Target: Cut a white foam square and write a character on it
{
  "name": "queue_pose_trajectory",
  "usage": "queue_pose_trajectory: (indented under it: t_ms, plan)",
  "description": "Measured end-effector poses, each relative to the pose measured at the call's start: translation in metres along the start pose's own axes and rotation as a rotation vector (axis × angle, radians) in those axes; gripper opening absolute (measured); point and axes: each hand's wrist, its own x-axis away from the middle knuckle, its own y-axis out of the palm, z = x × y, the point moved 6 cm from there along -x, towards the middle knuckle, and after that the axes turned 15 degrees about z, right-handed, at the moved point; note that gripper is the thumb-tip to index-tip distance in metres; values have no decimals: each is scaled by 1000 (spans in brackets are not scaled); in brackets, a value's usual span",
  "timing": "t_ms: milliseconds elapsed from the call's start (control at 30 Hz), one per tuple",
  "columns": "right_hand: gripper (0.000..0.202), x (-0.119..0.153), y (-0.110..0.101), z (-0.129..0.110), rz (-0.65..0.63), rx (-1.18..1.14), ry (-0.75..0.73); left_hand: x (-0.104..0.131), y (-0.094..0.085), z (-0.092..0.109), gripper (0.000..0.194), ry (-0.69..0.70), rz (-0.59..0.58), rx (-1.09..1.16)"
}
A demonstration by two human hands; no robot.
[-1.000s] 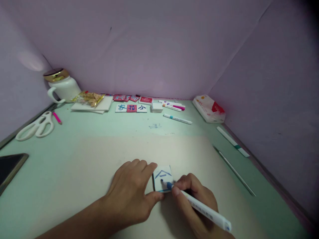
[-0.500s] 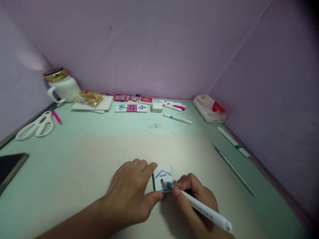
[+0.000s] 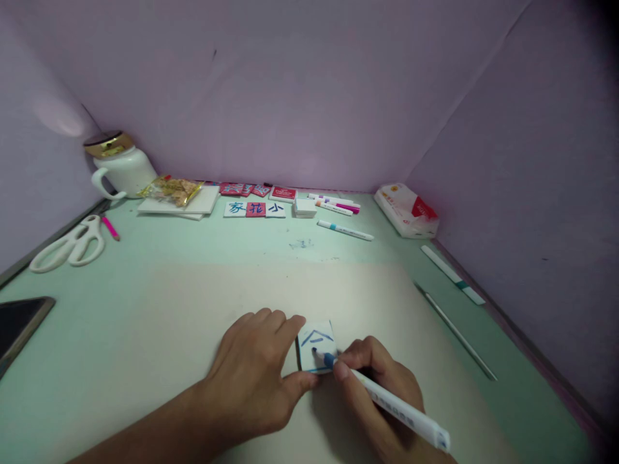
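A small white square card lies on the pale sheet near the front, with blue strokes forming a peaked roof and a short line below it. My left hand grips the card's left side, index finger at its top left corner and thumb at its lower edge. Pinched in my right hand is a white marker, its blue tip touching the middle of the card. The marker slants down to the right. Part of the card's lower right is covered by the marker tip.
Lettered tiles, a stack of white cards and several markers lie at the back. Scissors, a phone and a mug are left; a tissue pack, craft knife and metal rod right.
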Motion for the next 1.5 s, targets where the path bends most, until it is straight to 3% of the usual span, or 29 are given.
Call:
queue_pose_trajectory:
  t_ms: [300, 500, 800, 1033, 1500]
  plan:
    - [18, 4, 1, 2, 74, -22, 90, -2, 0, -2, 37, 12, 22, -1]
    - [16, 3, 2, 0, 22, -9, 35, -1, 0, 0, 36, 6, 6, -6]
    - [20, 5, 3, 2, 65, -4, 119, -2, 0, 0, 38, -6, 0, -17]
    - [17, 1, 2, 3, 192, -9, 175, -1, -2, 1, 36, -16, -33, -41]
    - [20, 1, 5, 8, 191, 41, 219, 0, -2, 2, 35, -39, -20, -3]
